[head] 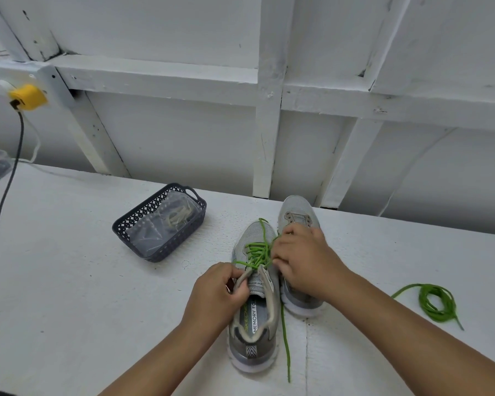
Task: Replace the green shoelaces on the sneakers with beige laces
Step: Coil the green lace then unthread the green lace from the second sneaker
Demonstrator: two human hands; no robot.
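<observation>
Head camera looks down on a white tabletop (69, 281) with two grey sneakers standing side by side, toes pointing away from the person. The near sneaker (252, 318) still carries its green shoelace (256, 252), threaded through the upper eyelets in a loose tangle; one free end trails up over the toe, and another runs down along the shoe's right side onto the tabletop. The left hand (216, 292) pinches the left edge of this shoe's collar beside the tongue, fingers curled on the fabric. The right hand (303, 258) lies across the gap between the two shoes, its fingers bent down at the lace crossings; whether they actually pinch the lace cannot be told, since the fingertips are hidden. The far sneaker (297, 212) shows bare eyelets at its toe end, with its rear half covered by the right hand. A second green shoelace (435, 301) lies coiled on the tabletop, well apart to the right. To the left of the shoes sits a dark lattice basket (132, 224) holding a clear plastic bag with beige laces (179, 215) inside.
</observation>
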